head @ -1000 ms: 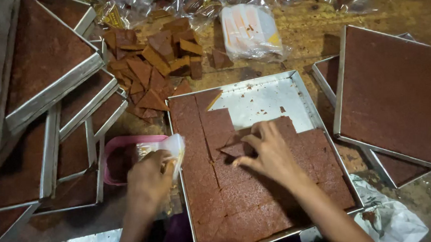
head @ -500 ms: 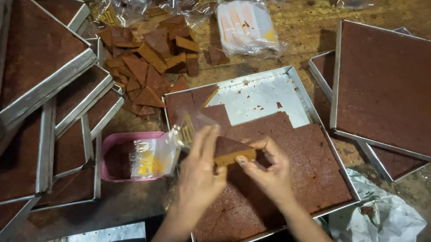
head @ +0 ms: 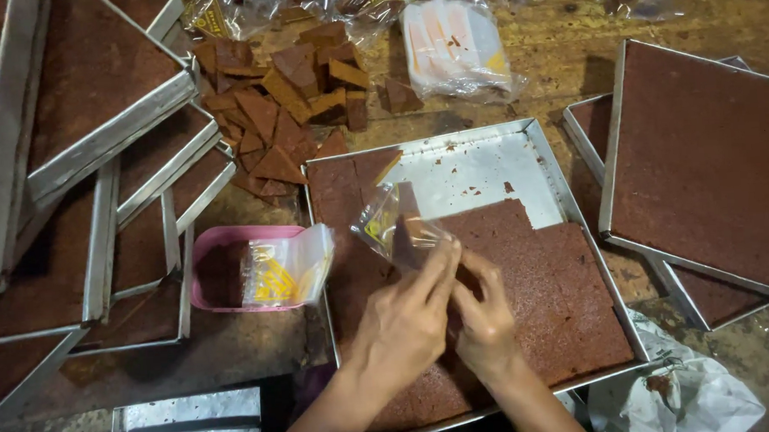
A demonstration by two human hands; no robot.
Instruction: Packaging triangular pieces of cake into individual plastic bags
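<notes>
Both my hands meet over a metal tray (head: 546,157) partly filled with cut brown cake (head: 546,278). My left hand (head: 405,323) pinches a small clear plastic bag (head: 389,227) that now holds a brown cake piece. My right hand (head: 485,322) touches the bag's lower end from the right, fingers curled against it. The far right corner of the tray is bare metal with crumbs.
A pink tub (head: 221,270) with a stack of clear bags (head: 287,267) sits left of the tray. Loose cake pieces (head: 286,98) lie heaped beyond it, a pack of bags (head: 456,46) further back. Stacked cake trays stand at left (head: 89,100) and right (head: 706,155).
My left hand took a bag from the pink tub and came to the tray. My right hand lifted a cake piece, and that piece is now inside the bag.
</notes>
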